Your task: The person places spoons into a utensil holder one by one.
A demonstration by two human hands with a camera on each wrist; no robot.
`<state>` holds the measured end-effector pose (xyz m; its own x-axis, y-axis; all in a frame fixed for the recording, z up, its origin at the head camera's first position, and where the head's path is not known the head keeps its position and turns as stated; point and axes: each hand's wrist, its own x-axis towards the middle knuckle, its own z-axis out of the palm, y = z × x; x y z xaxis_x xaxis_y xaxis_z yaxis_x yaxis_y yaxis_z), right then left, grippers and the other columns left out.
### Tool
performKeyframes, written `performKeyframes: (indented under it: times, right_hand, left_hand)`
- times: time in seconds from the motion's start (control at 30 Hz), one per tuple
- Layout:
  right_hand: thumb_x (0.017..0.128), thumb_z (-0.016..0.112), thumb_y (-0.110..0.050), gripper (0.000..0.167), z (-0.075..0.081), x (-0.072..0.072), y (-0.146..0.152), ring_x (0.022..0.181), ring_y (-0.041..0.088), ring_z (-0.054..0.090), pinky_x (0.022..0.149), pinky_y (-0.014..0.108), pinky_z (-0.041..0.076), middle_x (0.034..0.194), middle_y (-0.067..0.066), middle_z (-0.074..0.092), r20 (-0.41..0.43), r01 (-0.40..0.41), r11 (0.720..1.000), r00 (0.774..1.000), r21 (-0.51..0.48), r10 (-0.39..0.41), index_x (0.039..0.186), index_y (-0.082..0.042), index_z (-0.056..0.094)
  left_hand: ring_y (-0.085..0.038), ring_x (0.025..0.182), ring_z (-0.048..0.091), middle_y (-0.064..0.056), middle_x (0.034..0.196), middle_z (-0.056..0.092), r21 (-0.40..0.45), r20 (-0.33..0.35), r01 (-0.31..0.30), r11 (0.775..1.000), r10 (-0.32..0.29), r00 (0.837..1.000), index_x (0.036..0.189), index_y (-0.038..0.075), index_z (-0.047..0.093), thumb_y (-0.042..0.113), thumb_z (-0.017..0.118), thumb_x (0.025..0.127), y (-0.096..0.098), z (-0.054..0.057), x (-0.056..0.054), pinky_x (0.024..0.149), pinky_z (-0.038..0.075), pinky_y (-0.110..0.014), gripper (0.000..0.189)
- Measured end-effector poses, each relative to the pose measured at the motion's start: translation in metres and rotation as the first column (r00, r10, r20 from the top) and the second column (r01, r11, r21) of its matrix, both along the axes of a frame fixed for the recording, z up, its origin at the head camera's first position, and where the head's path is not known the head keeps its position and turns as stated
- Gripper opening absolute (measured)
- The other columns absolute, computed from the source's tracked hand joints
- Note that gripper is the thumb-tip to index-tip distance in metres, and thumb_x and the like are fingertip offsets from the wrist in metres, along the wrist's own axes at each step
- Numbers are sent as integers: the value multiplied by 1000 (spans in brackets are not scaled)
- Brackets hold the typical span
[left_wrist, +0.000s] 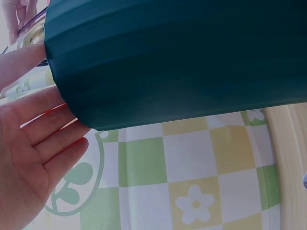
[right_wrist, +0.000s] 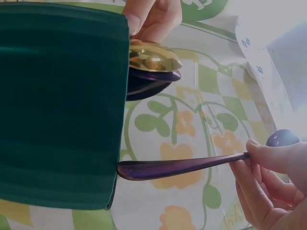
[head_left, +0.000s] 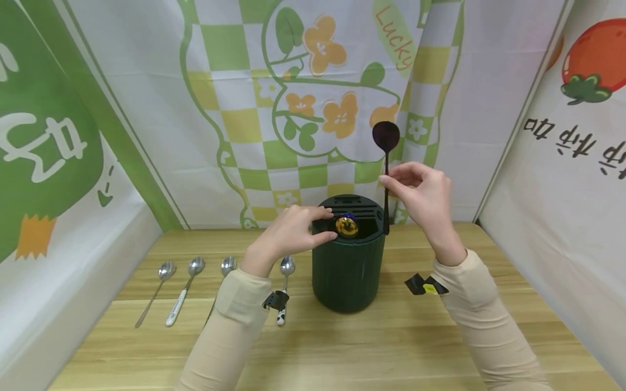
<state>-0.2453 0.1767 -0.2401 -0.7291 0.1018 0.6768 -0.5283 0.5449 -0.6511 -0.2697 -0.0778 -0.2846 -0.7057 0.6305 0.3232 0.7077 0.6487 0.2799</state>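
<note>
A dark green ribbed utensil holder (head_left: 347,277) with a slotted black top stands upright on the table. A gold spoon (right_wrist: 152,56) and darker spoons (right_wrist: 148,86) poke out of its opening, bowls up. My left hand (head_left: 293,231) touches the holder's rim, thumb and fingers spread around the gold bowl; in the left wrist view its fingers (left_wrist: 48,122) look nearly straight. Pinched by its handle between the thumb and fingers of my right hand (head_left: 423,193) is a dark purple spoon (head_left: 386,136), bowl upward. Its handle end (right_wrist: 139,171) is right at the holder's rim in the right wrist view.
Several silver spoons lie in a row left of the holder, among them a plain one (head_left: 167,270), one with a white handle (head_left: 176,308) and one with a black-and-white handle (head_left: 287,266). Patterned cloth (head_left: 313,119) hangs behind the wooden table (head_left: 415,336), with walls at both sides.
</note>
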Motion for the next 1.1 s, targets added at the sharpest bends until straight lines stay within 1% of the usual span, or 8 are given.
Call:
performKeyframes:
  times: [0.17,0.33,0.43,0.57,0.67,0.97,1.1]
  right_hand:
    - [81,75,-23,24,2,-2,-6,63,1,65,61,19,55,84,13,71,-7,-61,996,998,-67,61,92,-2,72]
    - [83,74,-14,20,1,-6,-11,62,1,64,61,18,55,86,19,71,-19,-74,995,997,-71,73,93,2,71]
    - [83,74,-18,21,-2,-8,-13,63,0,64,61,17,54,86,17,71,-19,-71,996,997,-56,70,93,0,71]
    - [81,75,-28,25,-5,-11,-15,66,0,65,63,18,54,85,12,72,-16,-68,997,998,-38,68,91,-5,72]
    - [81,75,-30,26,-7,-13,-16,67,2,66,63,19,55,85,10,72,-10,-72,997,997,-32,72,91,-7,72]
    - [80,76,-29,22,-14,-18,-15,65,-1,64,61,17,53,83,8,72,20,-33,999,999,14,33,90,-9,72]
    - [81,76,-26,21,-17,-20,-15,67,4,66,62,17,52,84,7,73,40,-30,999,999,38,29,91,-9,72]
  left_hand:
    - [-21,110,63,-1,134,58,5,-3,-3,1000,3,1000,127,14,62,46,60,90,0,0,0,95,50,-39,50]
    - [-22,113,61,-1,133,58,4,5,-9,1000,9,1000,127,14,62,46,61,90,1,-1,-1,96,49,-39,49]
    - [-22,117,59,-1,133,58,6,7,-8,1000,8,1000,127,14,62,46,60,90,1,-1,-1,97,48,-40,50]
    - [-22,118,58,-2,133,58,6,4,-8,1000,8,1000,127,13,62,46,60,90,1,0,-1,98,47,-40,50]
    - [-22,118,58,-2,133,58,8,1,-6,1000,6,1000,127,13,62,46,60,90,0,0,-1,98,47,-40,50]
    - [-21,117,59,-2,132,59,10,-5,-2,1000,2,1000,126,12,62,46,61,90,0,0,-2,97,49,-39,50]
    - [-22,117,59,-2,133,59,8,1,-5,1000,5,1000,126,12,62,46,60,90,0,-1,-2,97,49,-39,50]
